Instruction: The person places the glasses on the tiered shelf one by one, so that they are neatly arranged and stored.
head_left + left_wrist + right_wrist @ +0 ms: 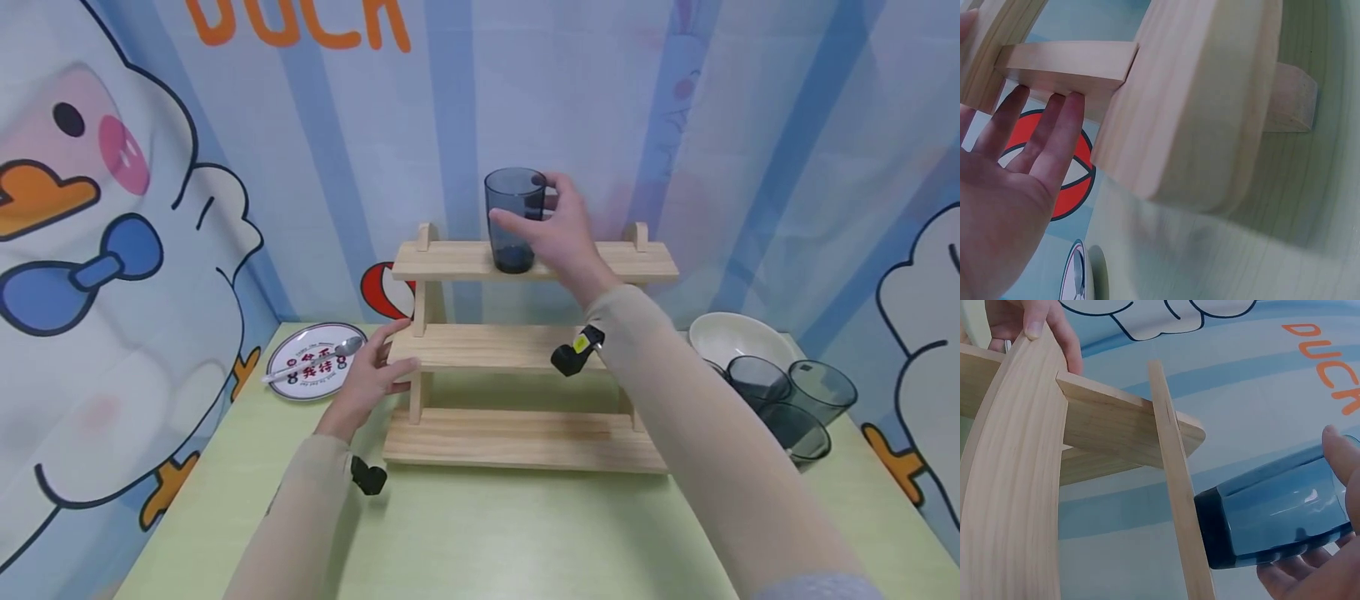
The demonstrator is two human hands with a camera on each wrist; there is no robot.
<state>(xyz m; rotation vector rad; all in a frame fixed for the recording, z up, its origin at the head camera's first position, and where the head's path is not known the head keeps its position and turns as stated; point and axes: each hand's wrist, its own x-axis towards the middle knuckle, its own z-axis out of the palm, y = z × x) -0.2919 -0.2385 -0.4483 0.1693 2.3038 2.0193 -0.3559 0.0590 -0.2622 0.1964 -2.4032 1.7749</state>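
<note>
My right hand (562, 237) holds a dark tinted tumbler (513, 221) upright on the top board of a three-tier wooden display shelf (498, 346). In the right wrist view, the tumbler's (1279, 515) base meets the board's edge, with thumb and fingers on opposite sides of its wall. My left hand (366, 379) grips the left end of the middle board. Its thumb lies on the board in the right wrist view, while the left wrist view has the fingers (1060, 134) extended against the side upright (1075, 65).
Left of the shelf, a printed oval plate (300, 385) bears a spoon (318, 360). Several tinted tumblers (825, 396) stand together at the right, before a white bowl (738, 333). A cartoon duck curtain (360, 150) hangs close behind the green table (495, 533).
</note>
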